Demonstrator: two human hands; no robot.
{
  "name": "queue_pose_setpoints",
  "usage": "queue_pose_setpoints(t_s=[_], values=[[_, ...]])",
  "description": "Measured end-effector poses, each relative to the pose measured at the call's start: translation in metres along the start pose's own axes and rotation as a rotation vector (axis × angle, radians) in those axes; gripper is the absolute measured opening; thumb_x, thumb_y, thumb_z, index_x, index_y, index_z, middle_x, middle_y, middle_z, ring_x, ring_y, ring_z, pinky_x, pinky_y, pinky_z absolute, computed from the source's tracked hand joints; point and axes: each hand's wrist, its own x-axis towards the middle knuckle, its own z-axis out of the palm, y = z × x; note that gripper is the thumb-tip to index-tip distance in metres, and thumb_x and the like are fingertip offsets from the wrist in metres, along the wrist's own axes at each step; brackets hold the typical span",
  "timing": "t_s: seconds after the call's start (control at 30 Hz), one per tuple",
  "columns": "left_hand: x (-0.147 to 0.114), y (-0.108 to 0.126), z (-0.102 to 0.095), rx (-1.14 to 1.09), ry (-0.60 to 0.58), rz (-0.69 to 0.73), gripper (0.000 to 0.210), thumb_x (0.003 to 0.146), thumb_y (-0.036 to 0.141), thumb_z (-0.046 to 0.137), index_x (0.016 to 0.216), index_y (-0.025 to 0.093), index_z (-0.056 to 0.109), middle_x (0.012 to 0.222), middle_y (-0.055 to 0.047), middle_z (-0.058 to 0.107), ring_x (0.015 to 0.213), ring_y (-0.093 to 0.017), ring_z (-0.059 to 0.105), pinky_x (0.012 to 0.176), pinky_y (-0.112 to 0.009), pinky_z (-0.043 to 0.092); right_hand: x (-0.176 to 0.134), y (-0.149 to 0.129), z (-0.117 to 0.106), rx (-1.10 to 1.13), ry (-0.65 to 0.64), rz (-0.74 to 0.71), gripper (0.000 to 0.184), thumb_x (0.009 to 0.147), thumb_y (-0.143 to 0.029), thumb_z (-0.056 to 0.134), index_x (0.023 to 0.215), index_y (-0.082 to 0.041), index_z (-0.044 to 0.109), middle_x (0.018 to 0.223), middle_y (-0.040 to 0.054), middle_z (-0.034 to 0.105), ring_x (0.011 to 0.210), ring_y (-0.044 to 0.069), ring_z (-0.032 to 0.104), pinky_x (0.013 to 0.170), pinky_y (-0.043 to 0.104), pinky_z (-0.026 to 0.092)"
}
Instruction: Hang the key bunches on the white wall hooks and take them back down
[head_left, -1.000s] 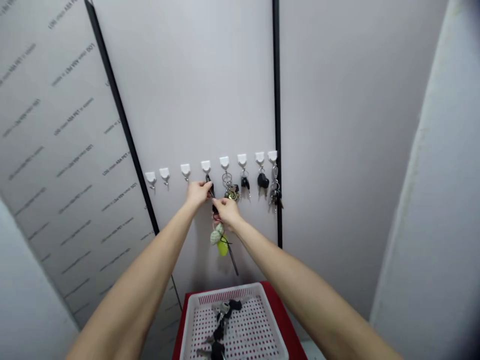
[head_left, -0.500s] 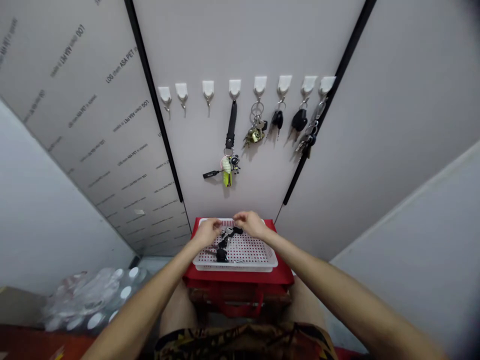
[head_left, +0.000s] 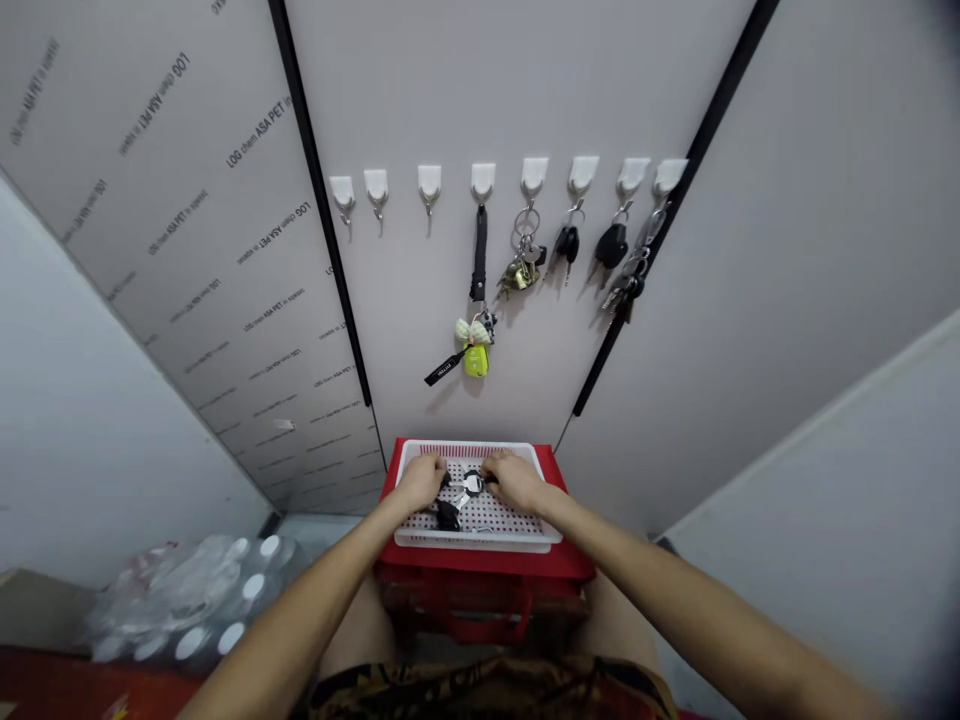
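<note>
A white perforated plastic basket (head_left: 480, 541) sits in front of me with keys inside. My left hand (head_left: 421, 482) is down in its left part, fingers closed on a dark piece of a bunch of keys (head_left: 472, 484). The bunch has silver parts and a black rounded piece and lies between my hands. On its other side my right hand (head_left: 511, 480) has curled fingers closed at the bunch's edge; the fingertips are partly hidden. Nearer to me a black key fob (head_left: 448, 516) lies on the basket floor, with a small silver item (head_left: 481, 530) by the front rim.
White adhesive hooks (head_left: 430, 182) run in a row along the wall; several carry keys, including a black strap (head_left: 479, 255) with a lime-green case (head_left: 475, 361). Under the basket is a red bag (head_left: 487, 562). Wrapped bottles (head_left: 195, 640) stand at lower left.
Both hands have lowered into the basket and closed on the keys, which have shifted toward me. The strap's hanging charms have swung and turned. My view has shifted slightly.
</note>
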Motion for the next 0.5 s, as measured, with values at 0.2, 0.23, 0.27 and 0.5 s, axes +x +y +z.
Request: queue_pose_setpoints(t_s=[0.2, 0.23, 0.27, 0.5], values=[[0.004, -0.005, -0.019, -0.351, 0.082, -0.023, 0.011, 0.066, 0.015, 0.035, 0.064, 0.014, 0.045, 0.053, 0.002, 0.048, 0.051, -0.007, 0.044, 0.049, -0.017, 0.033, -0.001, 0.008, -0.012, 0.465, -0.028, 0.041, 0.016, 0.058, -0.009, 0.037, 0.066, -0.013, 0.049, 0.052, -0.0025, 0.046, 0.047, 0.006, 0.039, 0.046, 0.016, 0.029], [0.004, -0.005, -0.023, -0.469, 0.082, -0.019, 0.009, 0.066, 0.016, 0.036, 0.064, 0.014, 0.044, 0.051, 0.003, 0.046, 0.049, -0.007, 0.043, 0.049, -0.017, 0.033, -0.001, 0.007, -0.015, 0.556, -0.032, 0.028, 0.015, 0.059, -0.009, 0.036, 0.066, -0.013, 0.049, 0.051, -0.0031, 0.044, 0.046, 0.005, 0.038, 0.045, 0.016, 0.03], [0.004, -0.006, -0.027, -0.575, 0.074, -0.015, 0.007, 0.065, 0.016, 0.037, 0.064, 0.014, 0.044, 0.049, 0.004, 0.044, 0.047, -0.006, 0.042, 0.048, -0.017, 0.033, -0.001, 0.006, -0.018, 0.64, -0.035, 0.013, 0.014, 0.06, -0.01, 0.036, 0.065, -0.012, 0.049, 0.051, -0.0035, 0.044, 0.045, 0.005, 0.037, 0.045, 0.016, 0.03], [-0.005, -0.003, -0.04, -0.739, -0.022, 0.042, 0.005, 0.061, 0.016, 0.045, 0.065, 0.014, 0.046, 0.052, 0.003, 0.049, 0.051, -0.007, 0.046, 0.053, -0.019, 0.036, 0.007, -0.009, -0.048, 0.762, -0.019, -0.026, 0.012, 0.06, -0.019, 0.044, 0.064, -0.012, 0.053, 0.053, -0.0023, 0.048, 0.045, 0.005, 0.039, 0.045, 0.016, 0.032]])
